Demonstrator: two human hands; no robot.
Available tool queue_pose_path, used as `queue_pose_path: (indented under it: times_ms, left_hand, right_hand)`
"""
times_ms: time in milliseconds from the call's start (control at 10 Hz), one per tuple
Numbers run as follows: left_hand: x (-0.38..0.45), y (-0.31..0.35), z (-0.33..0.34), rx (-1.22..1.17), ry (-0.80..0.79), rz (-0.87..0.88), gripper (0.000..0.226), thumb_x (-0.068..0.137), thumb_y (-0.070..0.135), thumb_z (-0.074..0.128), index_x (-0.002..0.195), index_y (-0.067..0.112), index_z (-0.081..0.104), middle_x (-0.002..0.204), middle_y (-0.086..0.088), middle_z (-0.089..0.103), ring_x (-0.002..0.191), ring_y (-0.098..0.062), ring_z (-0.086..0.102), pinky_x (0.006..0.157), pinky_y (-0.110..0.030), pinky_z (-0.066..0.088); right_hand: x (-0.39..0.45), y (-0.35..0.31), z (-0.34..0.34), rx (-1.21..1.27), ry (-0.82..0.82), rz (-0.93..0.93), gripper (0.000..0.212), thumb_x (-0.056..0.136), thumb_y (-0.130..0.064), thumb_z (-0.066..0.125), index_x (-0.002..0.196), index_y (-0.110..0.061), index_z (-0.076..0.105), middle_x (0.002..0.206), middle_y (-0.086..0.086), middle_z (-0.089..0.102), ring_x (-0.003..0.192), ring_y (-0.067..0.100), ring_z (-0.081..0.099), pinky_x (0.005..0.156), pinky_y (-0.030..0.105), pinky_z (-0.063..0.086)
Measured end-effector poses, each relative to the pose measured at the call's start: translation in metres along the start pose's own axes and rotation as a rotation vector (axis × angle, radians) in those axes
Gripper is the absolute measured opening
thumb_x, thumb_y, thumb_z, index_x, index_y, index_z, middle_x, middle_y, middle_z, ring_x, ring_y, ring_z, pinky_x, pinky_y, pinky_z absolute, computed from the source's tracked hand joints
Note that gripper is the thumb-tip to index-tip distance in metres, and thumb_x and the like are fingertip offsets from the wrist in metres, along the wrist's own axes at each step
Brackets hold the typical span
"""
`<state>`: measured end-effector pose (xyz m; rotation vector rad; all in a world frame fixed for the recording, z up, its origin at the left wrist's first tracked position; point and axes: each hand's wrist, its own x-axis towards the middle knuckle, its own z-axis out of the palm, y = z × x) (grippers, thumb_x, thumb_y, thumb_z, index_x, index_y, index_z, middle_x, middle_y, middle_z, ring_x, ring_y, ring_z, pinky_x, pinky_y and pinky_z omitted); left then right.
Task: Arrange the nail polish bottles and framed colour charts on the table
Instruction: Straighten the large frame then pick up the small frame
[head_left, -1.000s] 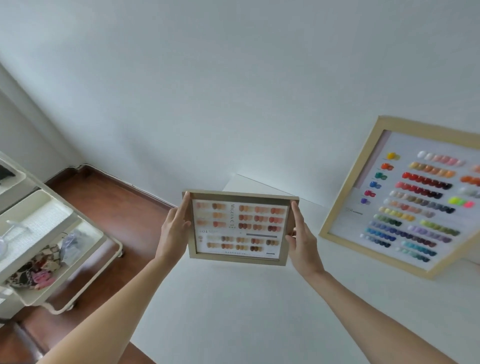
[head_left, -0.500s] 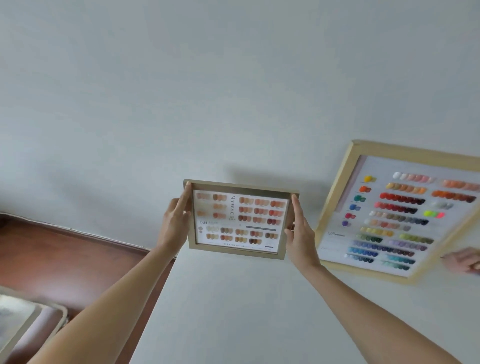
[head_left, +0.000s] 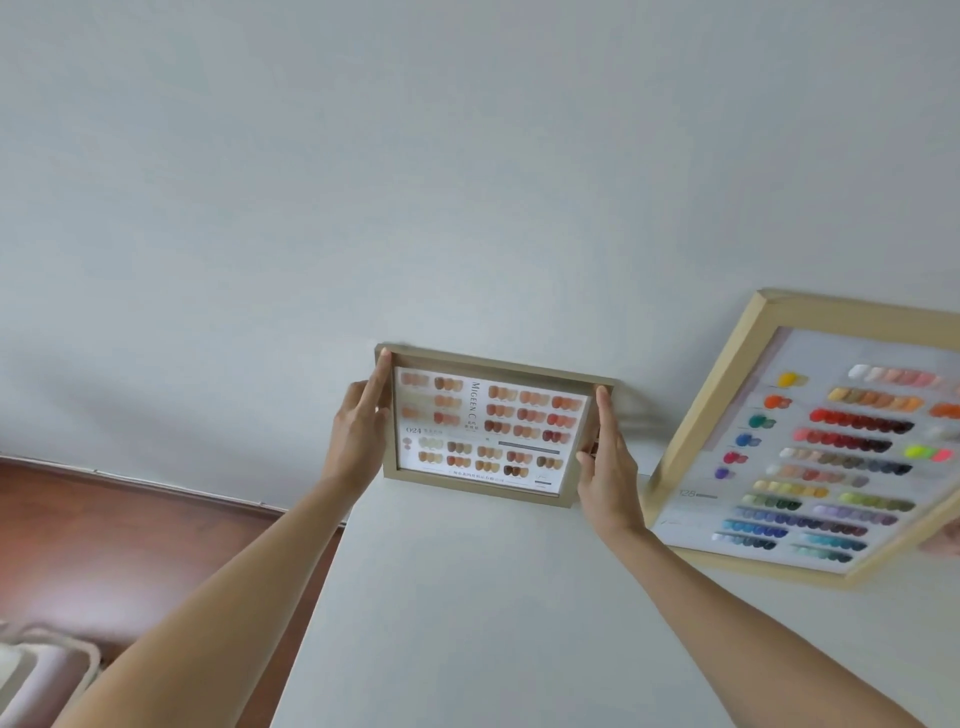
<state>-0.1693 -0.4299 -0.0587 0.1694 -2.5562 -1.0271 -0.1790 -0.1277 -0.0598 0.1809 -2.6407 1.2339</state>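
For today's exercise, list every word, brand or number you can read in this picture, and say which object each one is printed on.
"MIGEEN C" runs vertically on the small framed colour chart, held between the left hand and the right hand.
"024" sits at that chart's left, mid-height.
"128" sits at the lower left of the large framed colour chart.
The small print near these and the line along the small chart's bottom are too blurred to read.

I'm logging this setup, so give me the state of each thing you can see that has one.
Small chart: held upright between both hands, top by the wall.
Big chart: propped, tilted.
Left hand: fingers straight along frame's left edge.
Right hand: fingers straight along frame's right edge.
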Motion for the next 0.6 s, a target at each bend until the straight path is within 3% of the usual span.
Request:
queue_pose_path:
  times_ms: [100,200,300,400,500,600]
  left_hand:
    - [0.002,-0.001,0.001,0.000,0.012,0.014,0.094,0.088,-0.010,0.043,0.142,0.059,0.009,0.111,0.005,0.046,0.097,-0.008,0.050,0.089,-0.023,0.039]
    - [0.000,-0.001,0.000,-0.001,0.008,0.014,0.094,0.087,-0.010,0.043,0.143,0.057,0.009,0.113,-0.002,0.050,0.096,-0.009,0.051,0.089,-0.024,0.039]
    - [0.000,0.002,-0.001,-0.003,-0.003,0.013,0.091,0.089,-0.008,0.042,0.144,0.055,0.010,0.116,-0.004,0.051,0.097,-0.013,0.053,0.088,-0.026,0.041]
    - [-0.005,0.011,-0.006,0.034,-0.017,0.012,0.085,0.091,-0.003,0.042,0.146,0.052,0.009,0.128,-0.007,0.050,0.101,-0.022,0.057,0.084,-0.032,0.047]
    - [-0.014,0.022,-0.011,0.059,-0.017,0.032,0.083,0.093,0.001,0.045,0.146,0.052,0.006,0.147,-0.010,0.035,0.111,-0.030,0.059,0.085,-0.042,0.052]
    - [-0.024,0.036,-0.019,0.060,-0.012,-0.006,0.083,0.094,0.003,0.046,0.146,0.051,0.005,0.157,-0.007,0.016,0.123,-0.030,0.052,0.078,-0.035,0.049]
  right_hand:
    - [0.000,0.004,0.003,0.005,0.001,0.011,0.102,0.086,0.015,0.052,0.143,-0.054,0.001,0.132,0.009,0.048,0.105,-0.017,0.035,0.079,-0.016,0.025]
    - [-0.001,0.004,0.004,-0.004,0.000,0.017,0.104,0.085,0.013,0.054,0.141,-0.056,0.000,0.128,0.010,0.051,0.102,-0.013,0.038,0.081,-0.012,0.026]
    - [-0.002,-0.001,0.001,-0.016,-0.007,0.030,0.103,0.087,0.010,0.054,0.140,-0.058,-0.002,0.128,0.007,0.051,0.098,-0.005,0.047,0.080,-0.001,0.036]
    - [-0.005,-0.009,-0.001,-0.008,-0.004,0.038,0.101,0.088,0.010,0.052,0.139,-0.059,-0.001,0.133,0.007,0.048,0.097,-0.002,0.051,0.075,-0.010,0.033]
    - [-0.009,-0.022,-0.008,-0.010,0.031,0.018,0.101,0.087,0.013,0.051,0.139,-0.056,-0.001,0.146,0.007,0.038,0.113,-0.012,0.036,0.081,-0.010,0.024]
    - [-0.017,-0.043,-0.017,-0.061,0.064,-0.019,0.097,0.086,0.013,0.051,0.145,-0.044,0.000,0.157,0.001,0.024,0.134,0.001,0.030,0.099,0.010,0.028]
